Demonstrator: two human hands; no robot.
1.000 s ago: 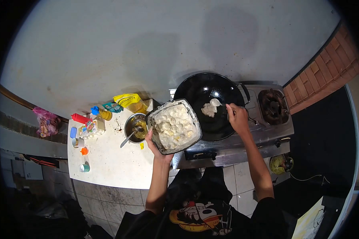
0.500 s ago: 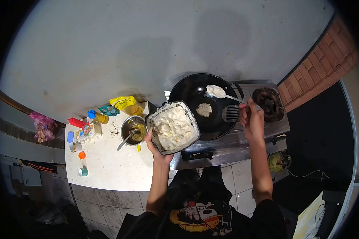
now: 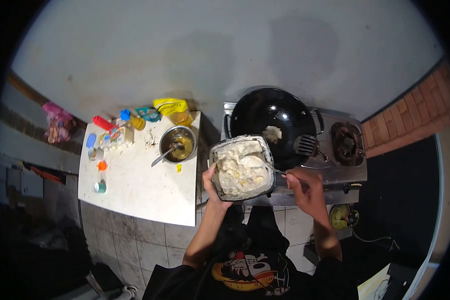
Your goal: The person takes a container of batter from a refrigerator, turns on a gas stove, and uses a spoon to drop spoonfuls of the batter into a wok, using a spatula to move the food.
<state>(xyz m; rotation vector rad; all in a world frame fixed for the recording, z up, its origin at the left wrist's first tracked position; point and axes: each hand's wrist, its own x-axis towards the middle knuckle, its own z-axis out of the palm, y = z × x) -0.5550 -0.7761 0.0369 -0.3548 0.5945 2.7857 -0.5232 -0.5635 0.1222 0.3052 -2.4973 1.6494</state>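
My left hand (image 3: 215,189) grips a square dark-rimmed container (image 3: 272,187) from its left side and holds it in front of the wok. Thick, lumpy pale batter (image 3: 235,180) fills it. With my right hand (image 3: 307,189) I hold a spoon (image 3: 280,171) by its handle; its bowl is down in the batter. Behind the container, a black wok (image 3: 257,107) sits on the stove, its near side partly covered. One whitish lump of batter (image 3: 272,134) lies in it. A slotted spatula (image 3: 305,145) rests at the wok's right side.
On the white table (image 3: 140,195) to the left stand a metal bowl (image 3: 177,145) with a spoon in it, a yellow bag (image 3: 174,111), a red-capped bottle (image 3: 102,123) and a blue-capped bottle (image 3: 135,120). A second burner (image 3: 347,144) is on the right, near a brick ledge (image 3: 402,110).
My right hand has brought the spoon from above the wok back and down into the container's batter. The container has come slightly nearer to me. The camera view has shifted.
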